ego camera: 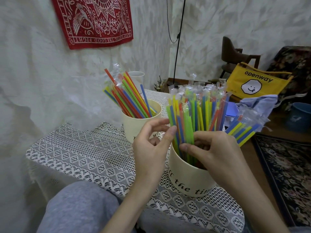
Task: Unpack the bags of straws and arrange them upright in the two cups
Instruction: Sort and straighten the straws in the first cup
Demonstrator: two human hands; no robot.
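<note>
Near cup (188, 180): text partly hidden by the right hand (217, 148), reads only "the ti". Far cup (133, 126): lettering mostly behind the left hand (149, 145). Straw bottoms hidden inside both cups. Red wall cloth (94, 21) cut off at top edge.
</note>
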